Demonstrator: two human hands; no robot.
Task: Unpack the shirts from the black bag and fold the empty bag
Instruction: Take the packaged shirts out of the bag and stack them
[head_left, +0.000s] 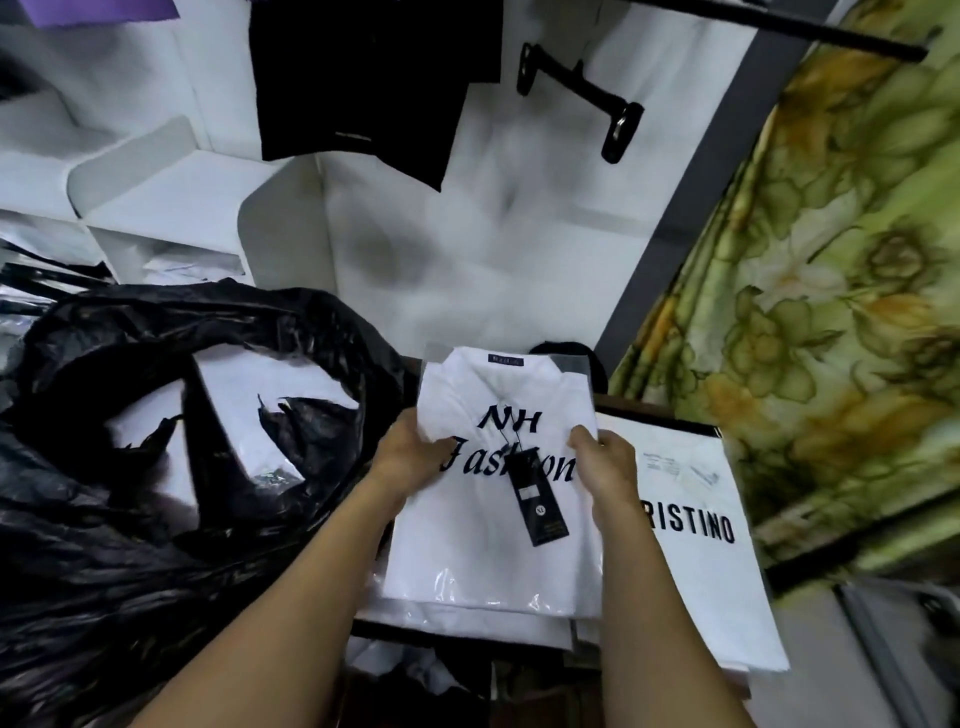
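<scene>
Far left: black bag (130, 519), thin glossy plastic, heavily crumpled, its mouth gaping upward. Inside the opening lie white bagged shirts (280, 379), flat and partly covered by ragged black flaps. Behind the bag is white shelving (171, 208) with rounded corners, blurred.

Left hand (410, 452): just right of the bag's rim, gripping the left edge of the held shirt (493, 566). The thumb is pressed on top and the fingers are tucked out of sight beneath.

Centre: the held shirt is white and folded to a rectangle with its collar at the far end. It is sealed in a clear plastic sleeve that glints near the lower corners. Dark script "NH Fashion" runs across the front. A narrow dark hang tag (537, 506) lies slanted on the front, between the two hands. The shirt sits over a low stack of white packs (467, 626); I cannot tell whether it touches them. High above hang a black garment (363, 78) and a black clip hanger (576, 93), against a white wall.

Right hand (608, 473): gripping the shirt's right edge, thumb on top beside the lettering, fingers beneath.

Right: a flat white pack (691, 571) with bold black letters "RISTINO", its first part hidden by the right hand, lies just beside the stack.

Far right: floral curtain (831, 312), green and yellow, hanging in soft folds.
</scene>
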